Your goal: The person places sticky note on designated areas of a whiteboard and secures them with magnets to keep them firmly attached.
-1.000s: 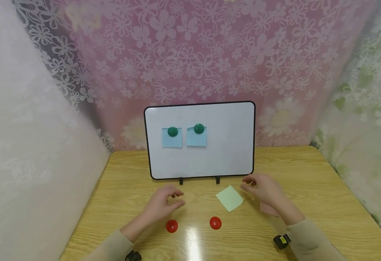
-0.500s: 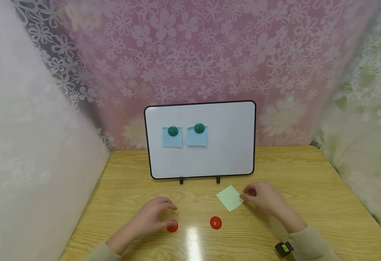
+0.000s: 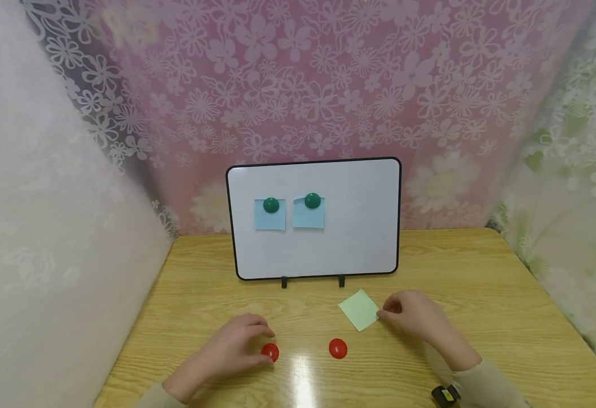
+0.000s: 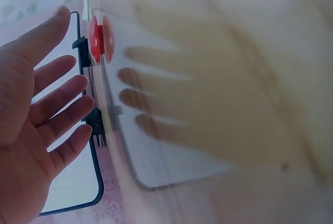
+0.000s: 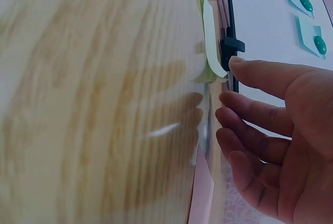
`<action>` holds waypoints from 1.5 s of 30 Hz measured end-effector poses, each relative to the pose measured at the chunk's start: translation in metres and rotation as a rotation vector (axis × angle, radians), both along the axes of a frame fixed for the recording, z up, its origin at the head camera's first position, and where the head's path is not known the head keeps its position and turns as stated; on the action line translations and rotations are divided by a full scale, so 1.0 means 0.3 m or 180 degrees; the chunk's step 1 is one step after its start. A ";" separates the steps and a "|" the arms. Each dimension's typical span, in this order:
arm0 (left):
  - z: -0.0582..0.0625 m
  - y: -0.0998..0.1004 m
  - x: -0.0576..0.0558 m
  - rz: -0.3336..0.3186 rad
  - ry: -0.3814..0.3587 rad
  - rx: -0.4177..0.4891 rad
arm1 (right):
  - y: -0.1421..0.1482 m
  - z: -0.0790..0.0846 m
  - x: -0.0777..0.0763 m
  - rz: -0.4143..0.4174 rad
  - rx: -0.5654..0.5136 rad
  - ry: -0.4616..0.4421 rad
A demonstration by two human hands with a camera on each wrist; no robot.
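The left hand (image 3: pixel 234 347), its thumb and fingers spread wide, holds nothing and brackets a red magnet (image 3: pixel 270 352) on the desk (image 3: pixel 196 272). A 2nd red magnet (image 3: pixel 337 348) lies between the hands, near the green note (image 3: pixel 359 310). The right hand (image 3: pixel 415 316), fingers loosely bent with a narrow gap at the thumb, sits at that note's right corner; I cannot tell whether they touch. The pink note (image 5: pixel 202 195) lies near it. Behind, 2 blue notes (image 3: pixel 308 218) hang under 2 green magnets (image 3: pixel 312 200) on the whiteboard (image 3: pixel 361 226).
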State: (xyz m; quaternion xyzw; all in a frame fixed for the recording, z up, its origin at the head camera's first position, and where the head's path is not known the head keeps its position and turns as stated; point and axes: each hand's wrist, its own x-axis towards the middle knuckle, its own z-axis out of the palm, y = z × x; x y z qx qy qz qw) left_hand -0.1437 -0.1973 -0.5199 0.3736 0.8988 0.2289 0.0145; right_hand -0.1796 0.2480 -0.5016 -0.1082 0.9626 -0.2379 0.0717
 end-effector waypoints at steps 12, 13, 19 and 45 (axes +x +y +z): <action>0.004 0.010 0.016 -0.0030 -0.0022 -0.0037 | -0.004 -0.020 0.002 0.0066 0.0039 0.0044; 0.003 0.010 0.015 -0.0023 -0.0018 -0.0055 | -0.004 -0.021 0.002 0.0050 0.0056 0.0046; -0.006 0.012 0.008 0.0009 -0.0027 -0.0140 | -0.008 -0.020 0.001 -0.0033 0.0157 0.0069; 0.001 0.037 -0.001 0.0104 -0.0244 -0.0283 | -0.016 -0.021 0.003 -0.0085 0.0225 -0.0009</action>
